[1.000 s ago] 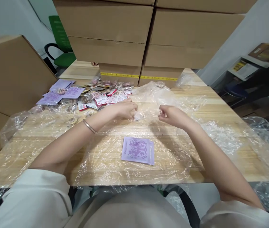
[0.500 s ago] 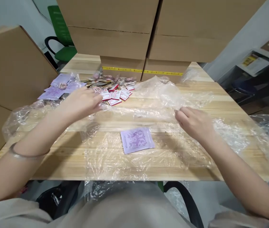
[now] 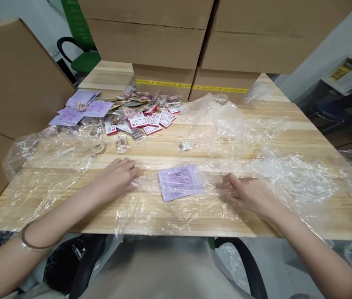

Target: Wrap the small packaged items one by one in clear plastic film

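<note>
Between left hand [image 3: 118, 176] and right hand [image 3: 249, 192], both pinching clear film [image 3: 211, 185], purple packet [image 3: 180, 183] beneath it

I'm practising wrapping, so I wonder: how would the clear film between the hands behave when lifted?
The clear film would probably flop, given its creases. It seems light, since the purple packet shows through. Its glossy shine suggests it may be slippery.

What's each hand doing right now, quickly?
Left hand: closed, fingers curled, pinching clear film left of the purple packet.
Right hand: closed, pinching the film to the packet's right.
</note>
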`<state>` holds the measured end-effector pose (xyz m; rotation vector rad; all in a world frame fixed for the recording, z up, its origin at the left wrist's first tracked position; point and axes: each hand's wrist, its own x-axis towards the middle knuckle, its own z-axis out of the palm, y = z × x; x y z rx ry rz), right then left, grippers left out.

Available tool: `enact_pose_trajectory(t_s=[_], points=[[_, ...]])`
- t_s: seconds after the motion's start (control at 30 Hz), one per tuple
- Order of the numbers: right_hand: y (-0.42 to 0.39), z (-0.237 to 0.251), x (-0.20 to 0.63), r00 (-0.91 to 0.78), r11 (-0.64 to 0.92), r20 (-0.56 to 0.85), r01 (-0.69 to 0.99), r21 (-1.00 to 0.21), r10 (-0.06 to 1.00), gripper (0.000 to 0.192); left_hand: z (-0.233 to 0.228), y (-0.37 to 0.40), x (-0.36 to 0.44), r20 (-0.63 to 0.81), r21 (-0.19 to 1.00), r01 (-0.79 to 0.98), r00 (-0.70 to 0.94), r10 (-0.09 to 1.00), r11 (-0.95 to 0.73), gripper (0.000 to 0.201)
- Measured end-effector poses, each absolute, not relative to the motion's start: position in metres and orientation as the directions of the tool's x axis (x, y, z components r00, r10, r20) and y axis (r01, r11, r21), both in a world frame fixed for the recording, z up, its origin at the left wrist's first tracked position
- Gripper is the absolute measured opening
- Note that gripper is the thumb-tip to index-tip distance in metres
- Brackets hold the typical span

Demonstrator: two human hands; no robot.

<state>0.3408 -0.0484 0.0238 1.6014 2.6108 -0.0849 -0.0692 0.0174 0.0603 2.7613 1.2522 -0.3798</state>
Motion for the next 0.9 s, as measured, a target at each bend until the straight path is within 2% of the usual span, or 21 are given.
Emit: enact_pose_trajectory(t_s=[0.07, 0.1, 0.17, 0.27, 0.4, 0.47, 0.57, 0.67, 0.73, 0.8, 0.9], points=[[-0.042, 0.022, 0.332, -0.394, 0.39, -0.129, 0.919, -0.057, 0.91, 0.044, 0.062, 0.033, -0.068, -0.203, -0.116, 0.715, 0.662, 0.722, -0.689, 0.013], [-0.039, 0.021, 0.329, -0.382, 0.377, -0.13, 0.924, -0.059, 0.915, 0.048, 0.063, 0.04, -0.068, -0.173, -0.148, 0.709, 0.668, 0.724, -0.69, 0.014], [-0.032, 0.022, 0.325, -0.395, 0.393, -0.089, 0.918, -0.046, 0.914, 0.044, 0.067, 0.054, -0.07, -0.131, -0.158, 0.721, 0.662, 0.738, -0.675, 0.022], [-0.03, 0.029, 0.328, -0.447, 0.449, 0.046, 0.891, -0.072, 0.893, 0.041, 0.08, 0.065, -0.077, -0.1, -0.112, 0.75, 0.644, 0.759, -0.651, 0.032], [-0.044, 0.043, 0.34, -0.484, 0.514, 0.181, 0.834, -0.201, 0.856, 0.039, 0.099, 0.047, -0.089, -0.006, -0.113, 0.708, 0.701, 0.714, -0.697, 0.019], [-0.053, 0.045, 0.346, -0.518, 0.541, 0.158, 0.789, -0.291, 0.841, 0.039, 0.096, 0.027, -0.093, -0.032, -0.058, 0.666, 0.743, 0.668, -0.744, 0.019], [-0.064, 0.041, 0.349, -0.57, 0.539, 0.031, 0.757, -0.368, 0.821, 0.045, 0.079, -0.001, -0.095, -0.109, 0.054, 0.627, 0.777, 0.62, -0.777, 0.018], [-0.072, 0.043, 0.345, -0.584, 0.524, -0.093, 0.779, -0.344, 0.806, 0.04, 0.066, -0.019, -0.095, -0.145, 0.031, 0.614, 0.784, 0.604, -0.789, 0.012], [-0.076, 0.053, 0.342, -0.579, 0.526, -0.127, 0.797, -0.298, 0.805, 0.033, 0.07, -0.025, -0.095, -0.13, -0.033, 0.628, 0.769, 0.626, -0.778, 0.022], [-0.079, 0.068, 0.34, -0.568, 0.528, -0.104, 0.808, -0.261, 0.817, 0.026, 0.08, -0.028, -0.091, -0.069, -0.078, 0.655, 0.749, 0.659, -0.752, 0.041], [-0.071, 0.087, 0.33, -0.53, 0.517, 0.016, 0.82, -0.248, 0.848, 0.03, 0.095, -0.02, -0.076, 0.022, -0.049, 0.679, 0.734, 0.679, -0.732, 0.045]])
